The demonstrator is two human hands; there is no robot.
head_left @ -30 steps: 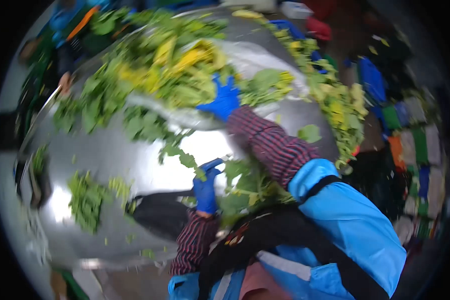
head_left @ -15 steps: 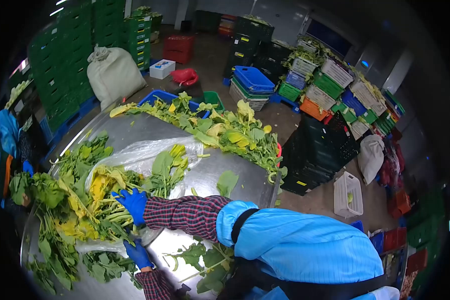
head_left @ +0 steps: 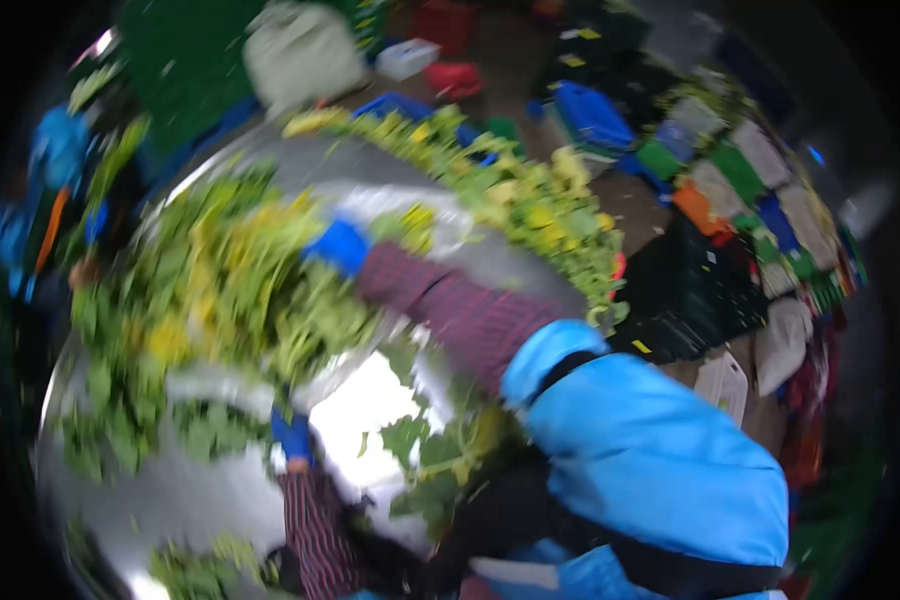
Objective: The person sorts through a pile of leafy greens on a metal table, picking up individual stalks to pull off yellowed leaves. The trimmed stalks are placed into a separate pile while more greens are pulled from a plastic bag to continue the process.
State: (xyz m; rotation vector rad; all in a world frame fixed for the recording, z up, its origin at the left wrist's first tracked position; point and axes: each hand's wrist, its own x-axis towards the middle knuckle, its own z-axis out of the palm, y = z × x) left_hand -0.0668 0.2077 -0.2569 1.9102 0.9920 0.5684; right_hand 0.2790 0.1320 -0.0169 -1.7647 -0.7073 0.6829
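My right hand, in a blue glove, is at the upper right edge of a big heap of leafy greens, its fingers closed into the stalks and blurred by motion. Green and yellowing leaves fan out to the left of it. Below, my left hand, also blue-gloved, touches the lower edge of the same heap; its fingers are smeared and partly hidden by leaves. Under the heap lies clear plastic sheeting on a shiny metal table.
More greens line the table's far edge, and loose leaves lie near my body. Another person in blue stands at the left. Dark crates, a white sack and stacked coloured crates stand on the floor beyond.
The view has swung, shifting the room. My right hand has gone from spread over the greens to closed in them, and the heap has been shifted and fanned out. My left hand stays at its lower edge.
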